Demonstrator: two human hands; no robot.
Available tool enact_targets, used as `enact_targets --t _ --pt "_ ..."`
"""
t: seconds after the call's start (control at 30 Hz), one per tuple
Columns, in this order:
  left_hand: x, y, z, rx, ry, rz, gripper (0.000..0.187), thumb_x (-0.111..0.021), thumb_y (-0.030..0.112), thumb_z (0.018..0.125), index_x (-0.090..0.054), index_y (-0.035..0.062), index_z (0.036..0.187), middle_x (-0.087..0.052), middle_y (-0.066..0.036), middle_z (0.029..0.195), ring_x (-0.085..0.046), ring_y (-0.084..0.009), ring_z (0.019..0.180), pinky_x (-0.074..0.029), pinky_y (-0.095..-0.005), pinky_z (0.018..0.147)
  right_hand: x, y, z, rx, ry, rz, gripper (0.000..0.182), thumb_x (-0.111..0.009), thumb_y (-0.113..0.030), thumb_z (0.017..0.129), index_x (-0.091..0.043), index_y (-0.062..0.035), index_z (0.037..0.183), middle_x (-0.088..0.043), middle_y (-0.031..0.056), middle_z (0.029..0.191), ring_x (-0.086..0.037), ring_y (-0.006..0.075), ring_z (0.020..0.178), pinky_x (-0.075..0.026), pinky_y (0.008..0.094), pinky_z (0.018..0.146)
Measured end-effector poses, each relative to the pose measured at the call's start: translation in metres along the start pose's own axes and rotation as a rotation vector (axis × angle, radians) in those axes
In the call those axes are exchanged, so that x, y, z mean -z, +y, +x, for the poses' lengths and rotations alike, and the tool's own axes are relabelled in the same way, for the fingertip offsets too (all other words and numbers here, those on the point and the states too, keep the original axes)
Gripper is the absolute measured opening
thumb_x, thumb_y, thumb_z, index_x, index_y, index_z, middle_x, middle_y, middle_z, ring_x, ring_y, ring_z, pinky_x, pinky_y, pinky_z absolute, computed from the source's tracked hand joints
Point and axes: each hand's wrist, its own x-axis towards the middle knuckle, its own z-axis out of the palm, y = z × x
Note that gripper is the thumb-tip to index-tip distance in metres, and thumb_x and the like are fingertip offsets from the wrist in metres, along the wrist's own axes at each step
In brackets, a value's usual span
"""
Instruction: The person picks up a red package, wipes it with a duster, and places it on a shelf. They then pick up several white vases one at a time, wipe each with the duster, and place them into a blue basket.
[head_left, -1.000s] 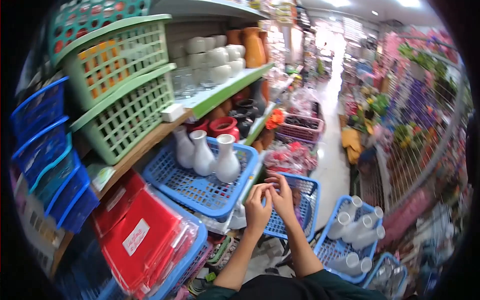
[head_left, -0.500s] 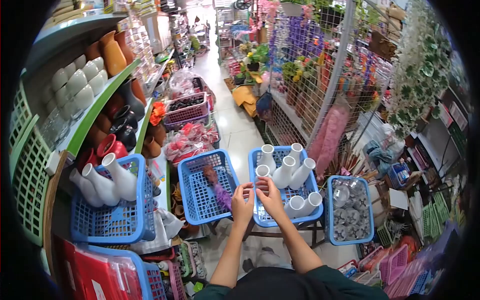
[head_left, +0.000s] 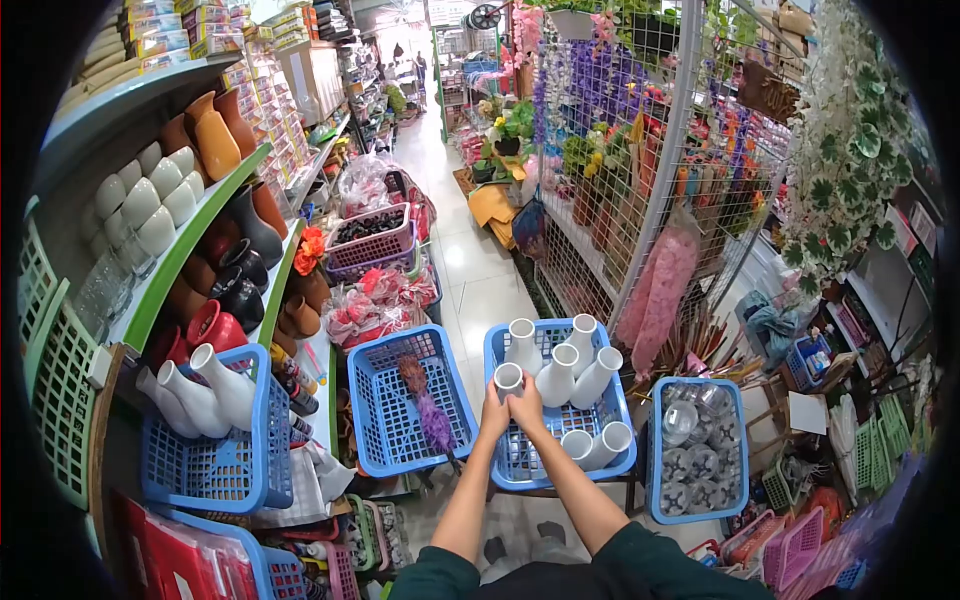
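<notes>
Both of my hands close around the neck of a white vase [head_left: 509,377] at the left side of a blue plastic basket [head_left: 487,440]. My left hand [head_left: 494,410] presses its left side and my right hand [head_left: 525,406] its right side. The vase's lower part is hidden behind my hands. Several more white vases stand in the same basket, among them one vase [head_left: 556,376] just right of my hands. Two others, including a vase [head_left: 607,446], are at the basket's near right corner.
To the left, a blue basket [head_left: 362,405] holds a brown and purple duster [head_left: 432,415]. Further left, another blue basket [head_left: 270,430] carries white vases [head_left: 225,385]. A basket of clear, round items [head_left: 700,440] stands at right. Shelves and a wire mesh rack [head_left: 650,180] flank the aisle.
My hands have come from just beside the vase onto its neck and now grip it from both sides. The view has shifted slightly, so the baskets appear lower.
</notes>
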Motion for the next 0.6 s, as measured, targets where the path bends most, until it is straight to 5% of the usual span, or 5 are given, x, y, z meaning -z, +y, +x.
enact_targets --t 0.07,0.1,0.4,0.53,0.6 --pt "0.0 0.009 -0.001 0.05 -0.011 0.09 0.054 -0.054 0.009 0.082 -0.033 -0.0007 0.131 -0.049 -0.023 0.123 -0.047 -0.0331 0.116 -0.036 -0.0361 0.097 0.003 0.005 0.001 0.044 0.008 0.032 0.052 -0.061 -0.01 0.07 -0.045 0.0065 0.117 -0.056 0.0276 0.109 -0.053 0.0394 0.105 -0.04 0.0411 0.091" --pt "-0.001 0.006 -0.002 -0.028 0.001 0.127 0.053 -0.054 0.008 0.082 -0.034 -0.0013 0.131 -0.048 -0.023 0.124 -0.047 -0.0331 0.116 -0.037 -0.0359 0.097 0.009 -0.001 0.0 0.036 -0.003 0.044 0.053 -0.065 -0.008 0.069 -0.046 0.0048 0.117 -0.055 0.0213 0.112 -0.054 0.032 0.106 -0.043 0.0363 0.088" --pt "0.017 0.131 -0.036 -0.183 0.231 -0.04 0.051 -0.055 -0.003 0.08 -0.04 -0.0014 0.129 -0.049 -0.016 0.113 -0.05 -0.028 0.11 -0.04 -0.0345 0.094 0.038 -0.116 -0.025 0.446 0.042 0.001 0.055 -0.071 -0.014 0.068 -0.049 -0.001 0.117 -0.055 0.0149 0.107 -0.054 0.0285 0.099 -0.043 0.0362 0.085" --pt "0.05 0.158 -0.043 -0.336 0.281 0.152 0.053 -0.064 0.007 0.078 -0.042 0.002 0.127 -0.051 -0.016 0.112 -0.054 -0.0268 0.105 -0.045 -0.0364 0.087 0.028 -0.147 -0.024 0.286 -0.109 0.279 0.054 -0.075 -0.02 0.069 -0.053 -0.0001 0.114 -0.062 0.0104 0.101 -0.06 0.018 0.082 -0.048 0.031 0.074" --pt "0.073 0.168 -0.051 -0.088 0.181 0.263 0.058 -0.07 0.022 0.075 -0.043 0.0024 0.122 -0.056 -0.015 0.109 -0.058 -0.0273 0.097 -0.048 -0.0369 0.08 0.018 -0.154 -0.027 0.128 -0.259 0.338 0.055 -0.075 -0.024 0.07 -0.053 0.0006 0.114 -0.062 0.0111 0.1 -0.061 0.0173 0.081 -0.049 0.0302 0.073"
